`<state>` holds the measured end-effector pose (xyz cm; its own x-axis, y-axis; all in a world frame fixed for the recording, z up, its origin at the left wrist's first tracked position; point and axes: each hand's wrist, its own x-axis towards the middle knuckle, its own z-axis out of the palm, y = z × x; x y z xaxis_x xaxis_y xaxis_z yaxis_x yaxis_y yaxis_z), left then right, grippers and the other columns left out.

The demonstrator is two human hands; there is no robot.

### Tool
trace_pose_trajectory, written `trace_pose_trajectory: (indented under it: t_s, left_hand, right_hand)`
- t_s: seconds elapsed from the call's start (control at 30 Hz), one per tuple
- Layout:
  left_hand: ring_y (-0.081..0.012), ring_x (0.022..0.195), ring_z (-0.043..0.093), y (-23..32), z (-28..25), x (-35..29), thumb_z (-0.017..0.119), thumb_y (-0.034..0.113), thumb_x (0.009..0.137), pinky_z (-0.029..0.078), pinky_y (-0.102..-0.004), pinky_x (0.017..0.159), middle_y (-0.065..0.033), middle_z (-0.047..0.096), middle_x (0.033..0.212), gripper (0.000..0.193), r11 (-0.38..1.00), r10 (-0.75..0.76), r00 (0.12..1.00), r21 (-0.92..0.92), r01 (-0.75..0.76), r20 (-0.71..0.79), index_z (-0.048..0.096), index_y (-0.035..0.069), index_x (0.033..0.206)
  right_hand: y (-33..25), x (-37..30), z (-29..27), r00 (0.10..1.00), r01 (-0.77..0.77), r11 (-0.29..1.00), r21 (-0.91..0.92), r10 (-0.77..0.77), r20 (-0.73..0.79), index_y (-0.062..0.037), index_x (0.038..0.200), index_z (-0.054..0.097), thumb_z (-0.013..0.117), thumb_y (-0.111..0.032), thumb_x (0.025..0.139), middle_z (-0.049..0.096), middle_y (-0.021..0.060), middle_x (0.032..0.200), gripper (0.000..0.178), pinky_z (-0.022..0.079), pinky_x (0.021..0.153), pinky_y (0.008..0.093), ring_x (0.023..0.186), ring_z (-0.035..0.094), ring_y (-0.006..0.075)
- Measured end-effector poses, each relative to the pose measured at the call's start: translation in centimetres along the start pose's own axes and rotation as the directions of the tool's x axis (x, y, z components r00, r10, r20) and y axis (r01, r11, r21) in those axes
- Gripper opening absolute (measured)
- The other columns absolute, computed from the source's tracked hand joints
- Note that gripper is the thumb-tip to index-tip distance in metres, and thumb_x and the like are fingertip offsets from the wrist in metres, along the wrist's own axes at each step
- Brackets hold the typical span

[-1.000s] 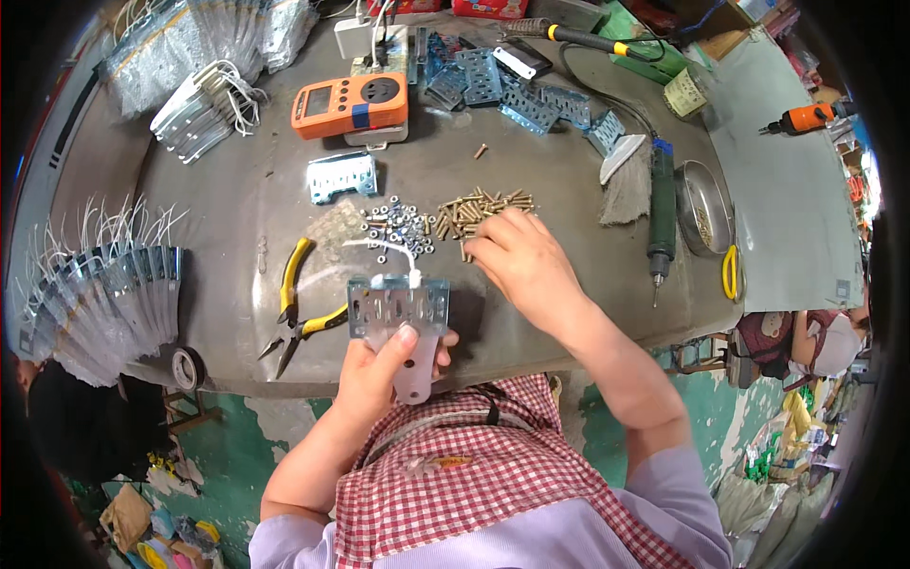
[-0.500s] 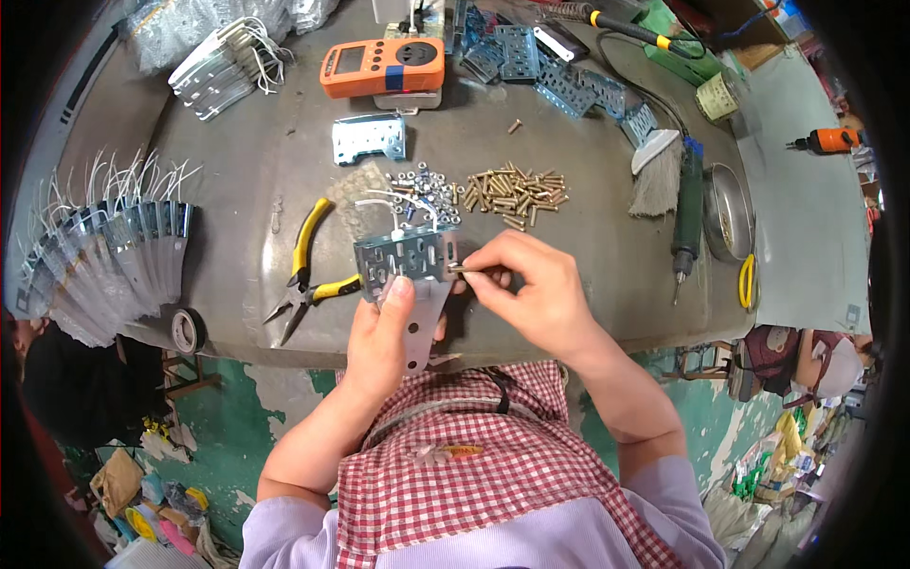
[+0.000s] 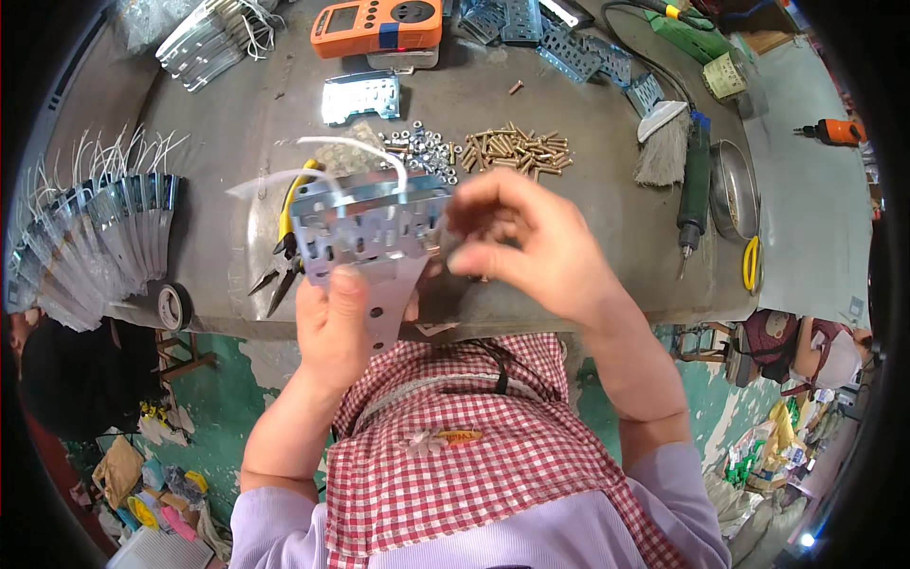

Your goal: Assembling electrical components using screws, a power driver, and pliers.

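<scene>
My left hand [image 3: 332,327] grips a perforated metal bracket [image 3: 370,228] with its thumb across the front. A pale plate with round holes [image 3: 381,318] extends from its lower side. White wires [image 3: 365,147] rise from the bracket's top edge. Just right of the bracket is my right hand [image 3: 545,251], thumb and forefinger apart, its fingertips blurred by motion. No screw shows between them. Behind the bracket lie a pile of brass-coloured screws [image 3: 519,147] and a heap of small nuts [image 3: 434,156]. Pliers with yellow handles [image 3: 287,223] are partly hidden by the bracket.
An orange multimeter [image 3: 374,27] stands at the back, with a shiny bracket [image 3: 360,98] before it. Wired strips [image 3: 109,232] fan out at left, near a tape roll [image 3: 173,306]. A brush [image 3: 662,147], green electric screwdriver [image 3: 695,190] and metal dish [image 3: 733,190] lie at right.
The bracket in my left hand has come up and left, and looks larger. My right hand has parted its thumb and forefinger, which pinched a screw at the bracket's edge. The view has shifted slightly.
</scene>
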<state>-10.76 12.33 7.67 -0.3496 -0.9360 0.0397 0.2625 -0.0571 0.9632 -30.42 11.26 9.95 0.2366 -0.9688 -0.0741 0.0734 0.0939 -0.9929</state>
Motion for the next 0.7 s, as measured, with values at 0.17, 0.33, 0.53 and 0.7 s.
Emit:
trace_pose_trajectory:
  t_s: [0.17, 0.33, 0.53, 0.7]
  left_hand:
    - [-0.019, 0.075, 0.06, -0.5, -0.6, -0.3, 0.039, 0.038, 0.09, 0.049, -0.0286, 0.068, -0.0168, 0.06, 0.098, 0.051, 0.939, -0.295, 0.953, -0.205, 0.275, -0.074, 0.05, -0.007, 0.11]
    - [-0.0156, 0.071, 0.058, -0.7, -0.6, -0.4, 0.036, 0.033, 0.091, 0.047, -0.0262, 0.059, -0.0151, 0.058, 0.098, 0.042, 0.911, -0.362, 0.929, -0.184, 0.369, 0.07, 0.048, -0.003, 0.109]
    - [-0.0146, 0.064, 0.056, -1.6, 0.9, -0.3, 0.041, 0.038, 0.089, 0.043, -0.0231, 0.048, -0.0135, 0.057, 0.092, 0.046, 0.942, -0.294, 0.956, -0.167, 0.29, 0.0, 0.041, 0.001, 0.116]
    - [-0.0119, 0.063, 0.055, -2.1, 1.3, -0.5, 0.034, 0.025, 0.095, 0.044, -0.0231, 0.051, -0.0074, 0.053, 0.09, 0.033, 0.93, -0.337, 0.939, -0.132, 0.343, 0.067, 0.031, 0.007, 0.122]
  right_hand:
    - [1.9, -3.7, -1.1, 0.978, 0.192, 0.529, -0.827, -0.027, 0.209, -0.006, 0.097, 0.051, 0.06, -0.005, 0.072, 0.048, 0.0091, 0.097, 0.027, 0.047, 0.073, 0.0366, 0.093, 0.052, 0.0281]
    - [2.3, -3.9, -1.3, 0.961, 0.271, 0.364, -0.891, -0.052, 0.271, -0.0052, 0.093, 0.05, 0.052, -0.004, 0.076, 0.048, 0.0072, 0.091, 0.017, 0.047, 0.071, 0.0357, 0.093, 0.052, 0.0249]
    - [0.2, -3.0, 0.0, 0.974, 0.187, 0.678, -0.711, -0.221, 0.046, -0.0005, 0.089, 0.056, 0.059, 0.002, 0.075, 0.055, 0.0081, 0.085, 0.015, 0.05, 0.062, 0.0295, 0.076, 0.06, 0.0214]
    - [0.1, -1.3, 3.5, 0.93, 0.278, 0.866, -0.415, -0.351, -0.109, 0.0003, 0.085, 0.059, 0.065, -0.002, 0.074, 0.057, 0.0084, 0.082, 0.013, 0.049, 0.05, 0.0273, 0.057, 0.061, 0.0163]
